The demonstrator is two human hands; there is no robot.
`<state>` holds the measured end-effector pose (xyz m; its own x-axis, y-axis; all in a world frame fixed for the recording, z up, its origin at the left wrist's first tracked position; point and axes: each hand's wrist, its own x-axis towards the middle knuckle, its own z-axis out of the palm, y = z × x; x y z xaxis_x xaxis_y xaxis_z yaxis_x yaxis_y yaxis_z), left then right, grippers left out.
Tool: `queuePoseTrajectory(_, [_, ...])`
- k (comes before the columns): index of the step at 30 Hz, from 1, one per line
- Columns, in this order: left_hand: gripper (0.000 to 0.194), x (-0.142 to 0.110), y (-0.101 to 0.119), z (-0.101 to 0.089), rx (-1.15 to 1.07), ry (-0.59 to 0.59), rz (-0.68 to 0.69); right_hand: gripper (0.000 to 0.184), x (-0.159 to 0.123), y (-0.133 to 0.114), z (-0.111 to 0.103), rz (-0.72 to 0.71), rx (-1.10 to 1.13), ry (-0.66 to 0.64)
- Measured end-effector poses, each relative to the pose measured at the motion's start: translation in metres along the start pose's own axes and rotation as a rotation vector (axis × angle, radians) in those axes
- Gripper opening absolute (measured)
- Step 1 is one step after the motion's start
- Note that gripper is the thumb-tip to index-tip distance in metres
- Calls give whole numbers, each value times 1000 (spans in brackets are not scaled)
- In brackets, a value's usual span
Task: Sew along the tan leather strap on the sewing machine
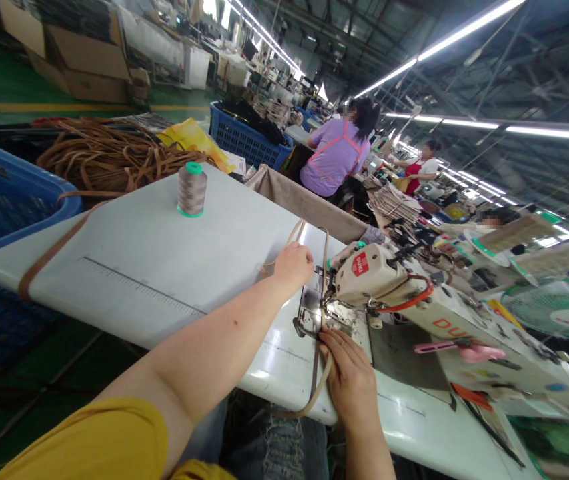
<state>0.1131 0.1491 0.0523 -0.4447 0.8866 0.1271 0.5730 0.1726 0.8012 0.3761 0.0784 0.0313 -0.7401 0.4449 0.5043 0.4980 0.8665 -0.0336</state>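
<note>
A narrow tan strap (325, 250) runs lengthwise under the head of the sewing machine (371, 273) and past its metal plate (308, 310). My right hand (351, 373) is at the near side of the plate, fingers together and pressing on the strap, whose slack hangs in a curve over the table edge. Beyond the plate, my left hand (294, 265) is closed beside the needle area. Strap loops show just behind and left of it, but what its curled fingers hold is hidden. The needle tip cannot be made out.
A thread cone (193, 191) stands on the white table (134, 233). Left are a blue basket (64, 200) and a heap of brown straps (119, 157). Pink-handled snips (474, 352) lie against the machine; a fan (559, 313) is at right. A co-worker in purple (334, 157) sits ahead.
</note>
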Motion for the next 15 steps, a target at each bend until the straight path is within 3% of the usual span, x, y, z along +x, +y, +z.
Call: queuePoseTrajectory(15, [19,0,0,2,33,-8,22,24,0,0,0,-10,2,-8])
